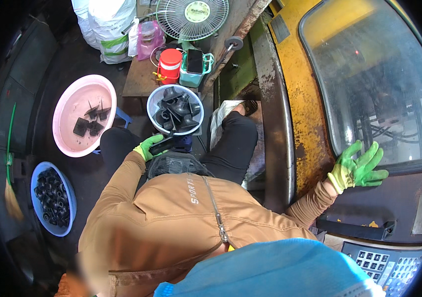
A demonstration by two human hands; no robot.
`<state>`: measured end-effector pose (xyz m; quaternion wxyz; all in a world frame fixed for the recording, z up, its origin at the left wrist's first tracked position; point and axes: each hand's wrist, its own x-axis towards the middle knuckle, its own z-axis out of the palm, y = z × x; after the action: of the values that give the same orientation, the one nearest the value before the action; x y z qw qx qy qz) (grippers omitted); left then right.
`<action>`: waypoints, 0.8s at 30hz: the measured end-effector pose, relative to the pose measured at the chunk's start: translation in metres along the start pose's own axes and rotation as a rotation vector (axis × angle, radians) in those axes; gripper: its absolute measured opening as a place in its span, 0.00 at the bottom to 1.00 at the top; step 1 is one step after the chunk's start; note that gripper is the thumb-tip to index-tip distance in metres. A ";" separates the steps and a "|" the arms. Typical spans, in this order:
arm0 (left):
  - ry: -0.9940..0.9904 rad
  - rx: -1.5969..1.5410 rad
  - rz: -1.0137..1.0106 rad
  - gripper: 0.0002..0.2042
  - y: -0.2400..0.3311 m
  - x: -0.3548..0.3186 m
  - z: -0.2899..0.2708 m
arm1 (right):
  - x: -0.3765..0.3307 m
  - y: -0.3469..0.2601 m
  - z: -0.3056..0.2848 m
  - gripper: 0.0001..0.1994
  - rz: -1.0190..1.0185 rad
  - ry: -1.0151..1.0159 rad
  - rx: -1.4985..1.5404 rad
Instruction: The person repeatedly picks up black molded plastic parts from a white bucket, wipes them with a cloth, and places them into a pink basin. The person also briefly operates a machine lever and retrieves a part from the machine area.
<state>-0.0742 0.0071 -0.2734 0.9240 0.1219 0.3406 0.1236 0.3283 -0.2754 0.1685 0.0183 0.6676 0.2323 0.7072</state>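
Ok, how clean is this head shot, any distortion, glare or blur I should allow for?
Head view: strong fisheye, so the yellow machine frame bows and the corners go black; the scratched, dusty machine window hides most behind it; a blurred patch sits at the lower left edge; the green-gloved right hand and left hand are sharp.

**One head camera, looking steeply down**

A single fisheye view, worn on the person's head, looks almost straight down over the chest and lap. The tan jacket [171, 218] fills the lower middle, very near the lens. The forearms enter from below: the left hand [150, 147] sits close in at centre, the right hand [359, 168] reaches out toward the right rim. The floor with its basins lies farther off at left and top; the yellow machine [295, 99] curves along the right, its straight edges bent by the lens. Dark corners frame the circle.
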 end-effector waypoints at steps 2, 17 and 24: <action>-0.049 -0.041 -0.045 0.15 -0.001 -0.005 0.001 | 0.000 0.000 0.000 0.21 0.060 -0.036 0.071; 0.167 0.136 -0.033 0.14 -0.002 -0.017 0.009 | 0.001 0.002 0.002 0.20 -0.013 0.041 0.020; 0.143 0.117 -0.041 0.14 -0.002 -0.025 0.019 | 0.006 0.000 0.002 0.24 -0.021 0.228 0.154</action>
<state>-0.0802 -0.0048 -0.2451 0.8910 0.1596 0.4146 0.0931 0.3290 -0.2726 0.1740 -0.0521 0.5798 0.2936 0.7583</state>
